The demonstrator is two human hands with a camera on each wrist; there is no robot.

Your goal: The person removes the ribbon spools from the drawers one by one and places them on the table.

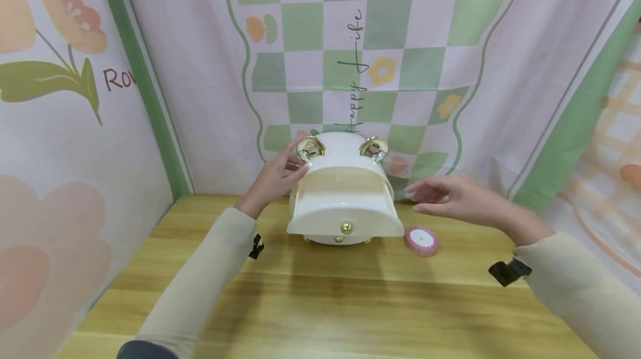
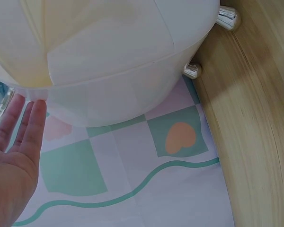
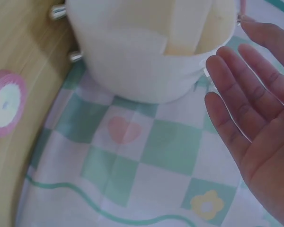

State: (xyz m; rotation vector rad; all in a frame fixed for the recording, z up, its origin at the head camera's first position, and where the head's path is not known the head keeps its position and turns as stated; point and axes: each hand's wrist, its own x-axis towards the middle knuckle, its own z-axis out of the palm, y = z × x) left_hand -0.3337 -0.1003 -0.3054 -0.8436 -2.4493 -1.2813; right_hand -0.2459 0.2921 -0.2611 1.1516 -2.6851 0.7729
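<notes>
A white box (image 1: 340, 150) with gold-rimmed, ear-like rounds on top stands at the back of the table. Its upper drawer (image 1: 320, 217), with a gold knob (image 1: 346, 227), is pulled out toward me. My left hand (image 1: 275, 178) is at the box's upper left side, below the left gold round (image 1: 311, 148). In the left wrist view its straight fingers (image 2: 35, 125) touch the box's edge. To the right of the box, my right hand (image 1: 450, 195) hovers with relaxed fingers and holds nothing. In the right wrist view the palm and fingers (image 3: 232, 85) are spread beside the box.
A pink-edged ribbon roll (image 1: 421, 240) with a white centre lies on the wooden table (image 1: 325, 303), right of the box. Behind the box hangs a green-and-white checked curtain (image 1: 345, 69). A flower-printed curtain (image 1: 65, 142) closes off the left side.
</notes>
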